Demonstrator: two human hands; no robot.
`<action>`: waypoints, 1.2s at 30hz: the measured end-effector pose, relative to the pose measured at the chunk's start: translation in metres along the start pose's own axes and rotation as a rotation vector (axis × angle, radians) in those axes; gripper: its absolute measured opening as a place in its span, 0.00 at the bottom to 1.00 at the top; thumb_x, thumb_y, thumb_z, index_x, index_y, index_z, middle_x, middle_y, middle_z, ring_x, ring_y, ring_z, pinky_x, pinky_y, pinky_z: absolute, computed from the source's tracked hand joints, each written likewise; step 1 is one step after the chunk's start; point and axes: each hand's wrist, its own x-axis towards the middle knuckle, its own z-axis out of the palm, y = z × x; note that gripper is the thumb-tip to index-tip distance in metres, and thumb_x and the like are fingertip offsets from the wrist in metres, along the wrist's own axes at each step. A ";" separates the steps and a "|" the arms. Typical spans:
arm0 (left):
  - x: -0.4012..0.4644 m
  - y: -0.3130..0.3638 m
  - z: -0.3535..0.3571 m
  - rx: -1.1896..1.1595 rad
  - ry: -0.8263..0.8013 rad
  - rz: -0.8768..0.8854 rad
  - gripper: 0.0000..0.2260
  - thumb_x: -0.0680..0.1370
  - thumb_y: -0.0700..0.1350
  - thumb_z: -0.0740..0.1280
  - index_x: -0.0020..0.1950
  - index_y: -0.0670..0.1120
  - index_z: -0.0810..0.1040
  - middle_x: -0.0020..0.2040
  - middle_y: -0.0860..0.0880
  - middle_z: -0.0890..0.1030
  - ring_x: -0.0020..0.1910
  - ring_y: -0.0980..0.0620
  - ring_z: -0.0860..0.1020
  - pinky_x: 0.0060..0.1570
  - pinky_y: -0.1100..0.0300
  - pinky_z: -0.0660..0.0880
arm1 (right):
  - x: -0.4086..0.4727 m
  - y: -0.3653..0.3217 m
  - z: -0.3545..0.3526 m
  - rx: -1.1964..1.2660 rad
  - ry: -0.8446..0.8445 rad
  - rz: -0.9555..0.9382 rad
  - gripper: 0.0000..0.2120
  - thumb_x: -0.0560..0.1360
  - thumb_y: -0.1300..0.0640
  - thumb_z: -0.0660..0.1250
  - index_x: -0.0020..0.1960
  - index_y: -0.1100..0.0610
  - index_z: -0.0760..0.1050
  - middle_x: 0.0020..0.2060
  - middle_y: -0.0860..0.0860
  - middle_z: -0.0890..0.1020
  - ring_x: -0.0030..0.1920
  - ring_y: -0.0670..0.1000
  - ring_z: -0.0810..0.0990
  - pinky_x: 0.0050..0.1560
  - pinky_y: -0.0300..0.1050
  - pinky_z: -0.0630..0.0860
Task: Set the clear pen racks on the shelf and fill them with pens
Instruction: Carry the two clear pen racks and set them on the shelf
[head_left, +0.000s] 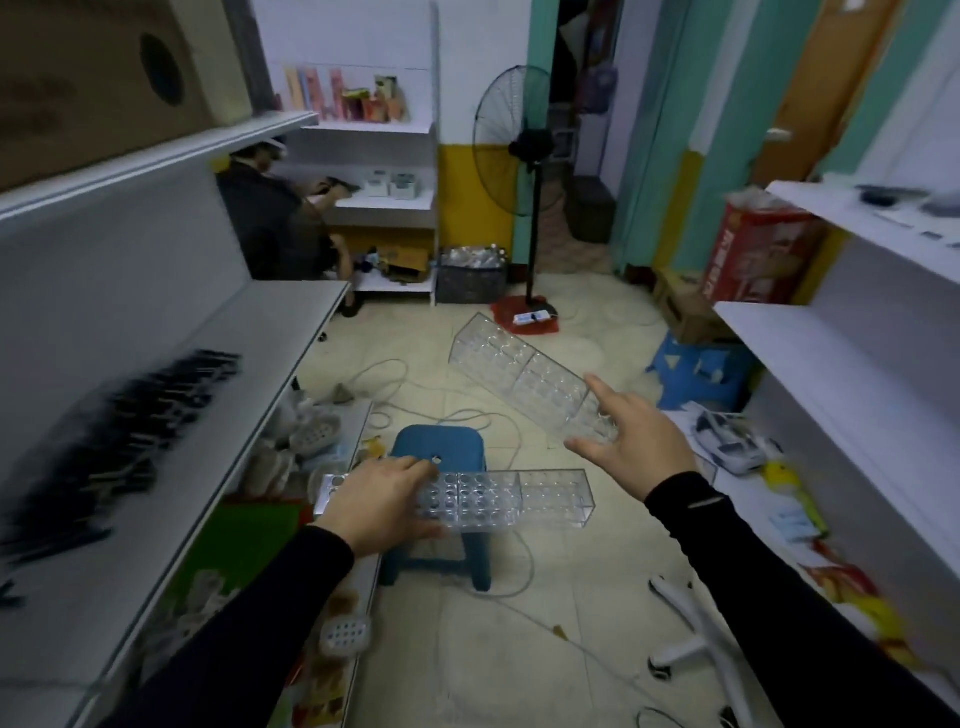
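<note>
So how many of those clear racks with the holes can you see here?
2. One clear rack is held by the left hand above the blue stool; the other clear rack is in the right hand, tilted. None visibly hidden.

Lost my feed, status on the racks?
Left hand holding one clear rack. Right hand holding tilted second rack. Both empty, blue stool below.

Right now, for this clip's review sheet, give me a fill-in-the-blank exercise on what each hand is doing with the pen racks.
1. The left hand grips a clear pen rack that is held above a blue ____.
2. The right hand holds a second clear pen rack, so the racks in hand number ____.
3. Dark pens lie blurred on the white shelf to the person's ____.
4. The holes of both racks are ____ of pens.

Missing words: stool; two; left; empty
</note>
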 end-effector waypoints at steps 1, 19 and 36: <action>0.018 0.002 0.002 0.000 0.004 0.004 0.32 0.70 0.67 0.68 0.68 0.52 0.70 0.62 0.52 0.77 0.58 0.51 0.76 0.56 0.57 0.70 | 0.014 0.012 0.002 -0.002 0.002 0.005 0.39 0.70 0.39 0.70 0.76 0.42 0.57 0.55 0.51 0.77 0.56 0.52 0.75 0.52 0.46 0.72; 0.324 -0.026 0.022 -0.025 0.018 0.016 0.30 0.69 0.66 0.69 0.66 0.53 0.71 0.59 0.53 0.79 0.55 0.51 0.77 0.51 0.58 0.71 | 0.285 0.147 0.036 -0.029 -0.059 0.000 0.39 0.70 0.39 0.70 0.76 0.43 0.56 0.56 0.52 0.76 0.58 0.52 0.74 0.53 0.46 0.72; 0.598 -0.112 0.040 -0.041 -0.020 -0.039 0.30 0.70 0.67 0.69 0.67 0.52 0.70 0.57 0.53 0.79 0.54 0.52 0.77 0.50 0.59 0.71 | 0.568 0.227 0.116 -0.044 -0.107 -0.083 0.38 0.69 0.37 0.69 0.75 0.41 0.57 0.54 0.50 0.77 0.55 0.50 0.75 0.50 0.42 0.71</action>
